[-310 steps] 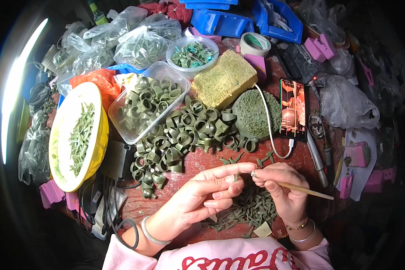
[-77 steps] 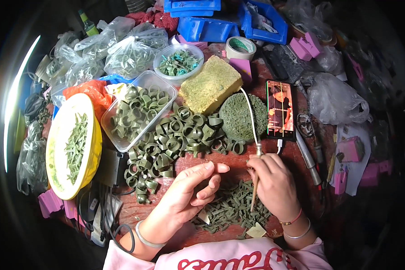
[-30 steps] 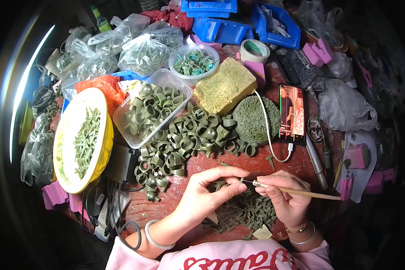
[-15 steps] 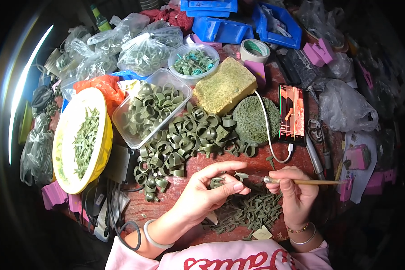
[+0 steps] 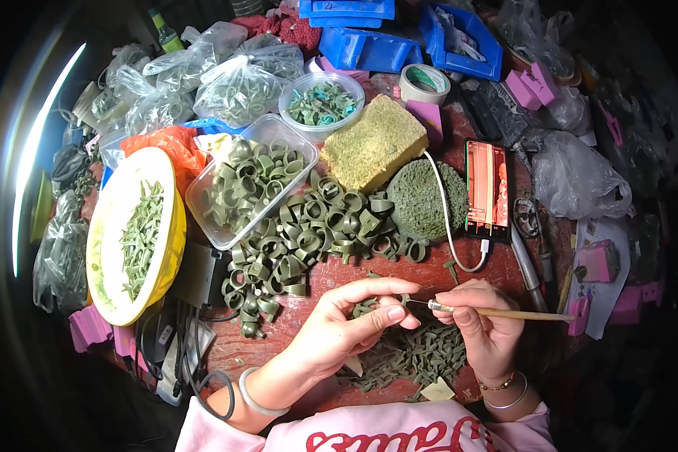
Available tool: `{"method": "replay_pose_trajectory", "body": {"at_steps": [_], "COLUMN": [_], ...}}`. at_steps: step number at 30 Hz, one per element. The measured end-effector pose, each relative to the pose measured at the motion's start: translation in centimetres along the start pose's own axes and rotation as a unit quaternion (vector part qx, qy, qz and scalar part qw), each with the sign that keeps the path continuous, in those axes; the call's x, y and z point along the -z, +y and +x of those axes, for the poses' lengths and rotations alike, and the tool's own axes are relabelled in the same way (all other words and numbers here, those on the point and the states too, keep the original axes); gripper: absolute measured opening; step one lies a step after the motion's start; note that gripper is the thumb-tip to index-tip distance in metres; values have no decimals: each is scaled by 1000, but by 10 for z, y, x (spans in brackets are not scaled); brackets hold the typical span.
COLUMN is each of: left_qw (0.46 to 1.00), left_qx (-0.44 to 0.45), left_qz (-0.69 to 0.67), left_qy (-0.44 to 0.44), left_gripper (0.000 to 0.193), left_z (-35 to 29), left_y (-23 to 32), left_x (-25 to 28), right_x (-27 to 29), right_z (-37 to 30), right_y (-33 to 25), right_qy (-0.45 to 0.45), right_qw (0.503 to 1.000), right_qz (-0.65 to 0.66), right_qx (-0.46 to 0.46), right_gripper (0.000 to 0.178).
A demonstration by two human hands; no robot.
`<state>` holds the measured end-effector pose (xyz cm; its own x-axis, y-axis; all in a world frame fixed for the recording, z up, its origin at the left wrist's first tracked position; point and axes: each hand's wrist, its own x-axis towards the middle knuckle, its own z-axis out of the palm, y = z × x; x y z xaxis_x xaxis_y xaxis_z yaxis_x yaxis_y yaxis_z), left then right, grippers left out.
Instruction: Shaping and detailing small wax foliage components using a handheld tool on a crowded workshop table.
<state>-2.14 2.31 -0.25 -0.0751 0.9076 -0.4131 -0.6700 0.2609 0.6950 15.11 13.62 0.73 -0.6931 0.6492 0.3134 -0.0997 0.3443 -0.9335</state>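
Observation:
My left hand (image 5: 350,320) is closed, thumb and forefinger pinching a small green wax piece (image 5: 404,300). More green bits (image 5: 364,307) show inside its curled fingers. In my right hand (image 5: 488,331) is a needle tool with a wooden handle (image 5: 539,314), held like a pen. Its thin tip points left and reaches the pinched piece; whether it touches cannot be made out. Beneath both hands lies a heap of small dark green wax sticks (image 5: 422,355). Beyond my left hand spreads a pile of green wax rings (image 5: 309,241).
A clear tub of rings (image 5: 252,184) stands by a tilted yellow-rimmed bowl (image 5: 113,279). Behind are a yellow sponge block (image 5: 373,143), a round green pad (image 5: 429,202) and a cabled phone (image 5: 487,188). Plastic bags (image 5: 241,87) and blue bins (image 5: 463,45) line the back.
My right hand has drawn the needle tool slightly left, nearer the pinched piece, which now looks turned and lower between my left fingers. The picture on the phone has changed.

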Motion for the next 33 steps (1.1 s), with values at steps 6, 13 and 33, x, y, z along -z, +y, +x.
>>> {"method": "replay_pose_trajectory", "body": {"at_steps": [6,13,33], "left_qw": [1000,999,998], "left_qx": [16,24,38], "left_qz": [-19,-25,-51], "left_qy": [2,-4,-17], "left_gripper": [30,30,30], "left_z": [0,0,0], "left_y": [1,1,0], "left_x": [0,0,1], "right_x": [2,1,0], "right_z": [-2,1,3], "right_y": [0,1,0], "right_qy": [-11,-10,-9], "right_qw": [997,1000,998], "right_qz": [63,-19,-56], "right_qx": [-40,16,17], "right_gripper": [16,16,15]}}
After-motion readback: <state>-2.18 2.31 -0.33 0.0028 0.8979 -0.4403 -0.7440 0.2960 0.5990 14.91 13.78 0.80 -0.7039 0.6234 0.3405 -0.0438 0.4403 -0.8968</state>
